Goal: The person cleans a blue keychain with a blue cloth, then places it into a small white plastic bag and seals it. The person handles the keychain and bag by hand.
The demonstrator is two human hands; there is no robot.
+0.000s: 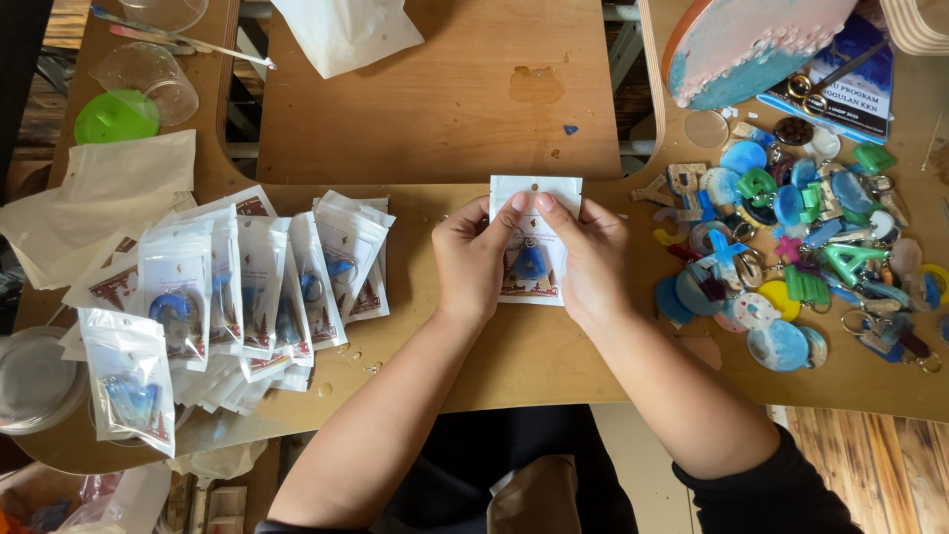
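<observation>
Left hand (473, 259): fingers pinched on left edge of pouch (534, 237), thumb on front, near top.
Right hand (590, 255): fingers clamped on pouch's right edge, thumb on front; thumbs nearly touching.
Pouch: small clear/white bag w/ card inside, upright betw. both hands, centre of table (445, 109), near front edge; lower half hidden in part by hands.
Charm (528, 263): blue piece inside pouch, seen betw. the hands.
Filled pouches (247, 287): overlapping row left of hands, each w/ blue item; well apart from held pouch.
Single pouch (130, 391): far left front, lying apart from row.
Empty bags (109, 193): loose pile, far left, behind row.
Keychain pile (801, 247): right of right hand, mixed blue/green/yellow/pink pieces, letters & discs, rings attached.
Green lid (117, 117): back left, beside clear cup (158, 74).
Round tray (751, 44): back right, blue-pink, tilted over booklet (855, 79).
</observation>
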